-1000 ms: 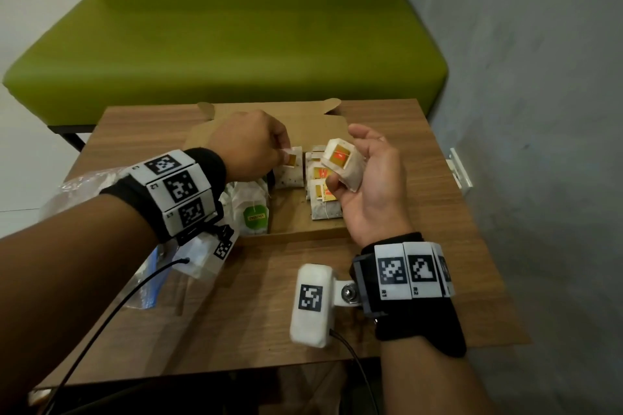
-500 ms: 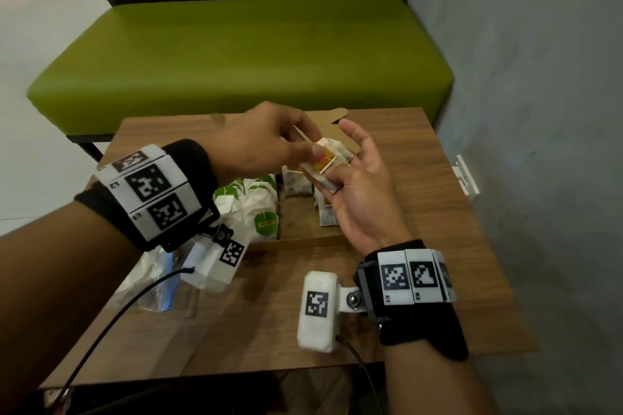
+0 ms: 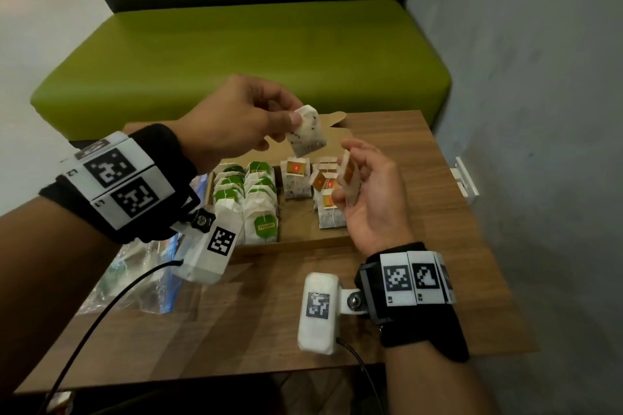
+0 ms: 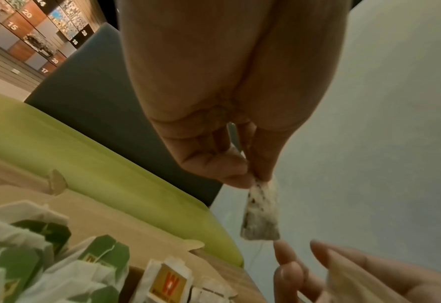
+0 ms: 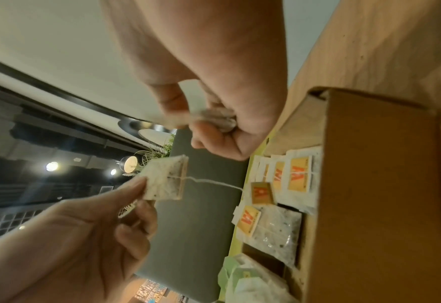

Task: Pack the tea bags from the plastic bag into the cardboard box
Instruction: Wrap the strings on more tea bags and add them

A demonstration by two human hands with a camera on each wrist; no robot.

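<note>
My left hand (image 3: 290,125) is raised over the open cardboard box (image 3: 296,242) and pinches the top of a speckled white tea bag (image 3: 306,135) between thumb and fingers. The left wrist view shows that tea bag (image 4: 260,213) hanging below my left hand (image 4: 250,176). Just below and to its right, my right hand (image 3: 344,173), palm up, holds an orange-tagged tea bag (image 3: 349,178) in curled fingers. In the right wrist view, a thin string trails from the left hand's tea bag (image 5: 165,180). Green-tagged tea bags (image 3: 259,205) fill the box's left side and orange-tagged ones (image 3: 296,175) its right.
The crumpled plastic bag (image 3: 135,283) lies on the wooden table (image 3: 269,320) left of the box, partly under my left wrist. A green bench (image 3: 253,54) stands behind the table. A grey wall (image 3: 539,111) with a white bracket (image 3: 467,178) is close on the right.
My left hand reached to the bags in my right hand and has lifted one speckled tea bag up and away. My right hand keeps hold of another bag.
</note>
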